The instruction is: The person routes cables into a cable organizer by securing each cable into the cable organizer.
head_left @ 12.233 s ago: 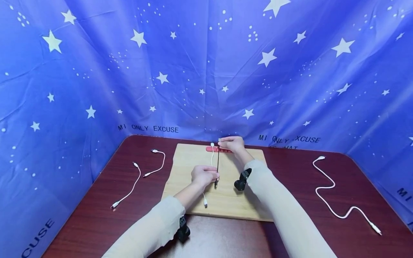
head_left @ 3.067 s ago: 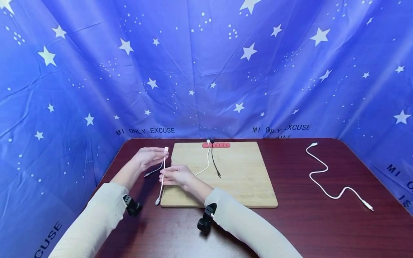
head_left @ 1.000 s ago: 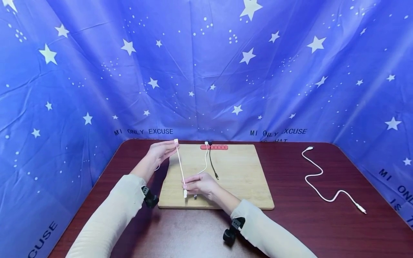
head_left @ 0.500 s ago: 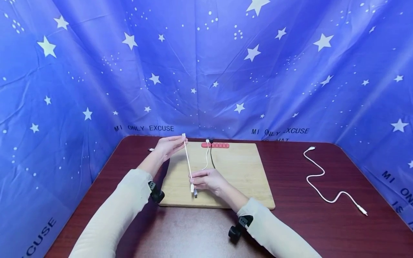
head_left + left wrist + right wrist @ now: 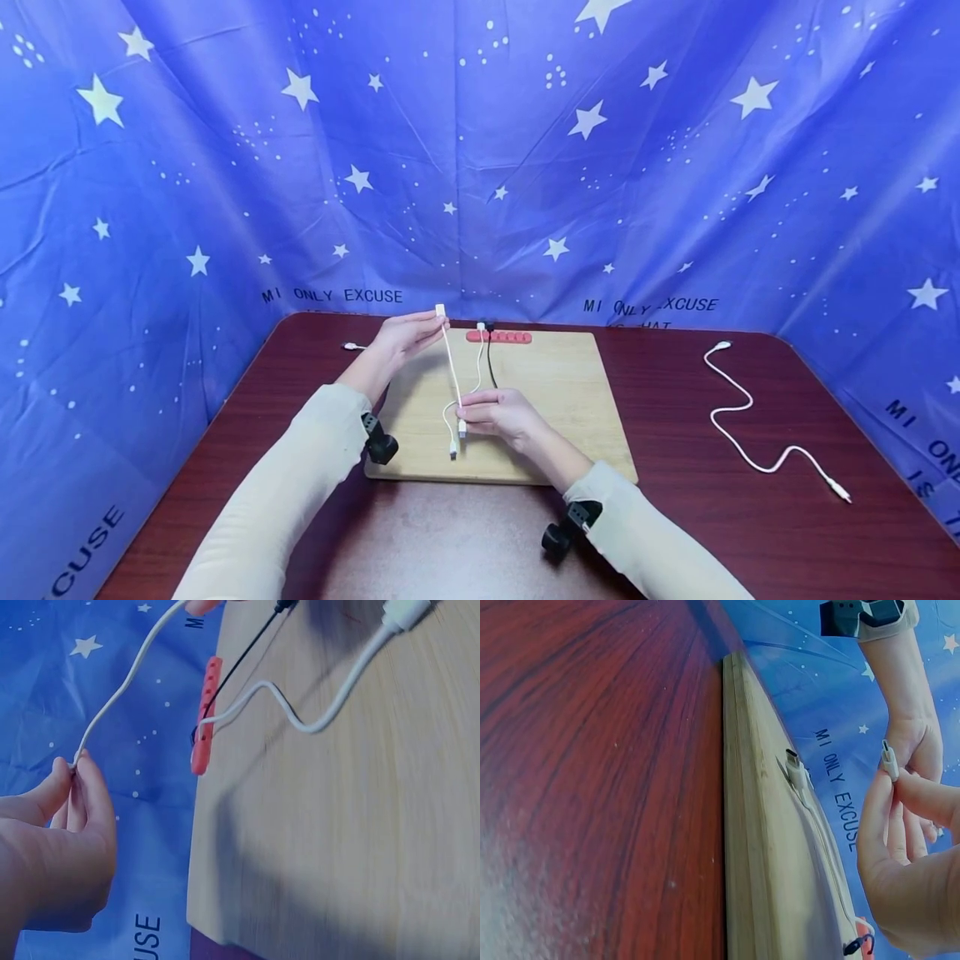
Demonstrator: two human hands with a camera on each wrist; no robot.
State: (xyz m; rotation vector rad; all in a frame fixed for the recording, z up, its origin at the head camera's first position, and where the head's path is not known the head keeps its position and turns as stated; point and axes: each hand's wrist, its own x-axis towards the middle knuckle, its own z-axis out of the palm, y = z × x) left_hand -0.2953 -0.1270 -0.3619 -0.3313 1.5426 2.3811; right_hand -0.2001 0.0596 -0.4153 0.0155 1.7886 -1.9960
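A short white charging cable [image 5: 453, 367] is stretched between both hands above the wooden board [image 5: 570, 417]. My left hand [image 5: 402, 340] pinches it just below its upper plug; my right hand [image 5: 504, 417] pinches its lower end, and a small metal-tipped connector [image 5: 889, 761] sticks out past the fingertips in the right wrist view. At the board's back edge lies a red slotted cable holder [image 5: 514, 337]. Another white cable [image 5: 481, 360] and a black cable [image 5: 491, 360] run from its left slots across the board. The black cable's lower part is hidden behind my right hand.
A longer white cable [image 5: 731, 408] lies in curves on the dark red table [image 5: 697, 533] to the right. Left of the board, one end of a further white cable [image 5: 352, 346] shows beside my left forearm. A blue starry curtain [image 5: 480, 167] hangs behind the table.
The black cable, earlier in my hands, now sits in the red holder. Both hands have since picked up a white cable at the left and carried it rightward over the board.
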